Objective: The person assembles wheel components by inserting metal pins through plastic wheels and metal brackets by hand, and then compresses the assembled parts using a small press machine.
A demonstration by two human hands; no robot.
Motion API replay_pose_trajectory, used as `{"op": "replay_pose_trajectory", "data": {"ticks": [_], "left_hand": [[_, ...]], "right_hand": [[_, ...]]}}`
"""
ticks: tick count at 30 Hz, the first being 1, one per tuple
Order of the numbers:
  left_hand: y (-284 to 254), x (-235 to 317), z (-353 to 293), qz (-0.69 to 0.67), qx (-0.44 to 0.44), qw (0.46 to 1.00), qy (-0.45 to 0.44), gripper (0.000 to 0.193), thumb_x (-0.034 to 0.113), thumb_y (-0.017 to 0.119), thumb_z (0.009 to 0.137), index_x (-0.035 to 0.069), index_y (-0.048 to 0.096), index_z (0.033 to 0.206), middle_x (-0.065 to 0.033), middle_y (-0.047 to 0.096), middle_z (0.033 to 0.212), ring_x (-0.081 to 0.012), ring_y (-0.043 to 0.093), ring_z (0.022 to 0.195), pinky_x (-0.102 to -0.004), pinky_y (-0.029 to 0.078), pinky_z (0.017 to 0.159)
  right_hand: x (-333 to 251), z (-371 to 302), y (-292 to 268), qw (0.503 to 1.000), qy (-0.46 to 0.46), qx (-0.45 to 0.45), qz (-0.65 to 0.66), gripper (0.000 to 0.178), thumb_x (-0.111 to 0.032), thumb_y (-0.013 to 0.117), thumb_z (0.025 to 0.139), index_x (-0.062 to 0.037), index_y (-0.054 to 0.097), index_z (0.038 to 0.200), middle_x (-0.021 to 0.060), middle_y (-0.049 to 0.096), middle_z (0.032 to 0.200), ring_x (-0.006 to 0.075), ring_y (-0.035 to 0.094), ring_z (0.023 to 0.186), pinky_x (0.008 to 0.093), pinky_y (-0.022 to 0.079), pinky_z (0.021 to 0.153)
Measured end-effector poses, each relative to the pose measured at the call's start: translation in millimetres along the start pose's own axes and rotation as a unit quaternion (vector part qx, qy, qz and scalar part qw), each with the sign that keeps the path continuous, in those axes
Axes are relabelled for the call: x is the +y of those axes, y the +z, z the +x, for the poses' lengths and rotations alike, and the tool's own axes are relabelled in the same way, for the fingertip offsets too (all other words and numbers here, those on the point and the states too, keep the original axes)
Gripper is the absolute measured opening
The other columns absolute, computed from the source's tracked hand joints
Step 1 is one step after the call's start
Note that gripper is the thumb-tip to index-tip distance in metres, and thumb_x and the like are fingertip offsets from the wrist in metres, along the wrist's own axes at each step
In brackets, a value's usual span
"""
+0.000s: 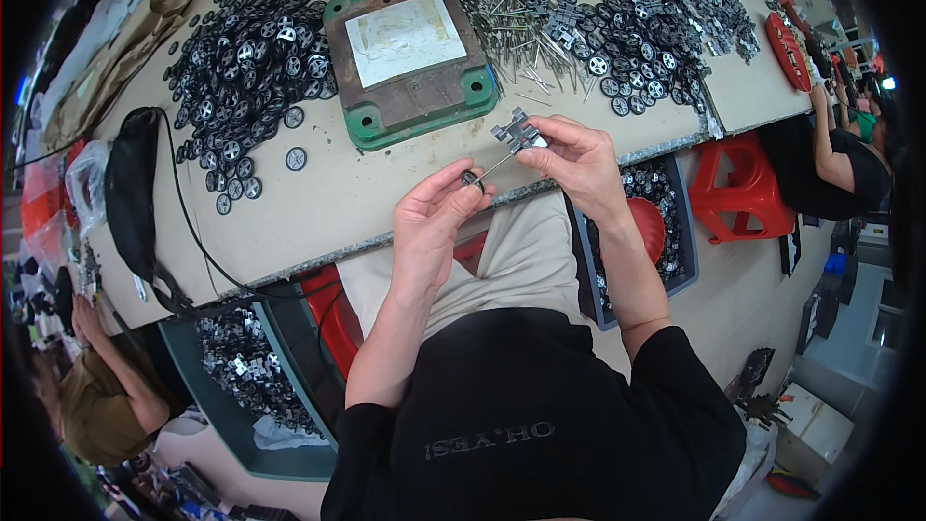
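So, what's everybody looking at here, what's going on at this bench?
A person's left hand grips a black wheel, and the right hand holds a small grey chassis. A thin rod spans the gap between them. Beyond the hands stands a green press, with piled wheels to its left and rods to its right.
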State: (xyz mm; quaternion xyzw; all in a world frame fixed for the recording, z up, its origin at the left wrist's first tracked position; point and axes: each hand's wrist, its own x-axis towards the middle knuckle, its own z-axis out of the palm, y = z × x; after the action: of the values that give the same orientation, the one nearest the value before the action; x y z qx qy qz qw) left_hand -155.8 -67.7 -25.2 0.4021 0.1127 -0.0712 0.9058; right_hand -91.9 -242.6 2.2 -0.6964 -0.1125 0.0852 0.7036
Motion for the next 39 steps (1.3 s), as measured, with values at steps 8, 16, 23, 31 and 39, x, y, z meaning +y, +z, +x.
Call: {"op": "replay_pose_trajectory", "data": {"ticks": [8,16,23,31,39], "left_hand": [[2,-4,0,0.0,0.002,1.0,0.009,0.033,-0.001,0.058,0.082,-0.006,0.051,0.114,-0.0127,0.061,0.1,-0.0217,0.062,0.086,-0.0282,0.051,0.077],[2,-7,-2,0.008,0.023,0.999,0.044,0.032,0.0,0.058,0.082,-0.007,0.052,0.112,-0.0143,0.061,0.098,-0.0221,0.063,0.084,-0.0285,0.052,0.076],[8,-7,-5,0.052,0.026,0.993,0.101,0.031,-0.001,0.059,0.081,-0.005,0.054,0.111,-0.014,0.062,0.097,-0.0227,0.063,0.082,-0.03,0.052,0.075],[4,-8,0,0.037,0.029,0.996,0.072,0.032,0.0,0.06,0.081,-0.008,0.053,0.111,-0.0137,0.063,0.093,-0.0204,0.063,0.081,-0.0281,0.052,0.075],[6,-9,-1,0.042,0.028,0.996,0.07,0.032,-0.001,0.059,0.081,-0.009,0.052,0.111,-0.0153,0.062,0.093,-0.0194,0.063,0.082,-0.0277,0.051,0.075]], "right_hand": [[0,-2,13,0.967,-0.174,0.05,-0.178,0.023,-0.001,0.066,0.074,0.0057,0.061,0.096,0.0062,0.06,0.082,0.0095,0.055,0.071,0.0222,0.044,0.062],[5,-4,13,0.974,-0.183,0.022,-0.136,0.024,0.0,0.064,0.075,0.0049,0.06,0.098,0.0075,0.061,0.083,0.0104,0.055,0.073,0.0229,0.044,0.062],[20,-8,19,0.992,-0.093,0.033,0.081,0.028,-0.001,0.061,0.081,0.0065,0.054,0.107,0.0053,0.06,0.088,0.0064,0.054,0.07,0.0186,0.045,0.06],[25,-10,25,0.992,-0.117,0.023,0.036,0.029,0.001,0.063,0.078,0.0059,0.056,0.105,0.007,0.057,0.092,0.0094,0.053,0.078,0.0215,0.045,0.067],[29,-11,28,0.99,-0.119,0.036,0.06,0.027,0.001,0.063,0.078,0.0059,0.056,0.103,0.0071,0.057,0.089,0.0096,0.054,0.074,0.0207,0.045,0.063]]}}
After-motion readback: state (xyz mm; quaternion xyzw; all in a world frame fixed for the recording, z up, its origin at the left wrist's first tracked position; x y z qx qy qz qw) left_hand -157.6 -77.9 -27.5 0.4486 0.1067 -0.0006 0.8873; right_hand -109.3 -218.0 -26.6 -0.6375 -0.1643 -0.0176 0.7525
